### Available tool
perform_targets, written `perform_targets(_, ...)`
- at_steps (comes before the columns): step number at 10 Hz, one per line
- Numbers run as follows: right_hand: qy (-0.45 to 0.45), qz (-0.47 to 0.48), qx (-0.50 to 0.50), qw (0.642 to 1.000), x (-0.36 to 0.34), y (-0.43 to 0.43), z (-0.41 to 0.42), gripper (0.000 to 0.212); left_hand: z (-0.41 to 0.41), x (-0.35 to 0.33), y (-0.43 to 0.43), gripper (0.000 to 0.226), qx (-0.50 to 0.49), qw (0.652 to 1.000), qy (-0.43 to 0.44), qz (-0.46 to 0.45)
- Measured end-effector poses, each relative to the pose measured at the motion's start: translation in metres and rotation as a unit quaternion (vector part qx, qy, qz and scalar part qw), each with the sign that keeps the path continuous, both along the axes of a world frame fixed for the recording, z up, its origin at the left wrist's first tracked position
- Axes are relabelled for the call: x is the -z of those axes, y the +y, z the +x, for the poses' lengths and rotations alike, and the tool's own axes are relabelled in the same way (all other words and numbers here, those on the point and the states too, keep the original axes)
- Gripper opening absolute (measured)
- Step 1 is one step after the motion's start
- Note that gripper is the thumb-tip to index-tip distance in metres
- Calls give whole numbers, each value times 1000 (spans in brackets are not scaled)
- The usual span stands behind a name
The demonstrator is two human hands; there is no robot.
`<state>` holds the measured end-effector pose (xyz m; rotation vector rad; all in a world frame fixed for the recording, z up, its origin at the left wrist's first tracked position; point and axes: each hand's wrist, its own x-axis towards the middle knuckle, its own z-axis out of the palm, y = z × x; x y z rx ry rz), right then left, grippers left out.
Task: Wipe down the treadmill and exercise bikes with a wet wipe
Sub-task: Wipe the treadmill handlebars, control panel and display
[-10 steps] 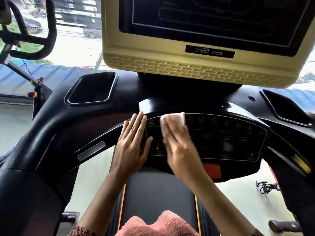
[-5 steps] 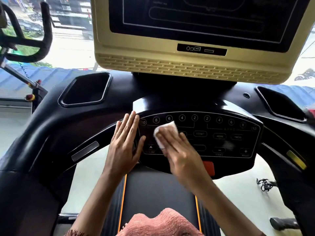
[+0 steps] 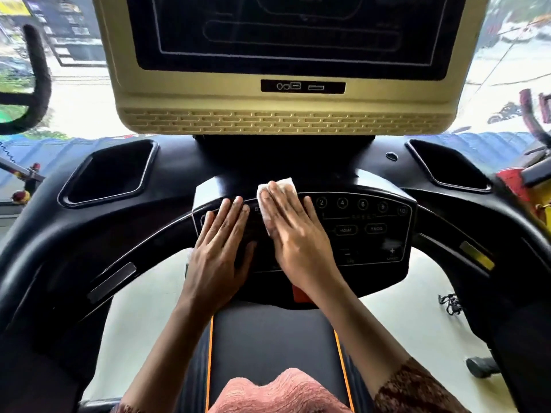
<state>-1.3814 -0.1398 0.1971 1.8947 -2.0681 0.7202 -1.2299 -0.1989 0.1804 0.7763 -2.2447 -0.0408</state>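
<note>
Right hand: flat, fingers straight, pressing the wet wipe on the control panel at its top edge, left of centre.
Wet wipe: white, crumpled; sticks out past the fingertips over the panel's top edge.
Left hand: flat on the panel's left end, just beside the right hand, fingers straight.
Screen: dark, beige housing, above the panel.
Belt: black, orange side lines, below the panel.

Most of the wet wipe is covered by the right hand. The left half of the treadmill keypad is hidden under that hand and the left hand. The display screen is cut off by the top edge, and the bike handlebar by the left edge. The lower key labels are blurred beyond reading.
</note>
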Motion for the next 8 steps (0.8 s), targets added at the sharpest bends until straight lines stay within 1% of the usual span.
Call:
perform_targets(1, -12, -21, 102, 994, 3, 23, -47, 49, -16, -3, 5, 49, 6, 1000, -10, -11)
perform_targets(2, -33, -39, 180, 982, 9, 47, -83, 49, -31, -2, 13, 49, 11, 1000, -12, -10)
perform_targets(3, -107, -67, 249, 960, 19, 69, -105, 51, -48, 2, 29, 48, 22, 999, -26, -14)
perform_targets(4, -133, -76, 234, 960, 20, 65, -82, 50, -52, 4, 35, 47, 27, 999, -32, -22)
perform_targets(5, -96, -14, 53, 994, 23, 57, -30, 51, -50, 4, 35, 49, 38, 999, -36, -7)
perform_targets(6, -36, 14, -1, 999, 24, 66, -38, 54, -50, 4, 35, 49, 42, 998, -40, 0)
perform_targets(7, -57, -18, 120, 991, 29, 89, -89, 51, -50, 5, 36, 50, 39, 999, -35, 6)
perform_targets(8, -125, -55, 205, 969, 31, 96, -107, 49, -51, 5, 36, 49, 39, 999, -31, 8)
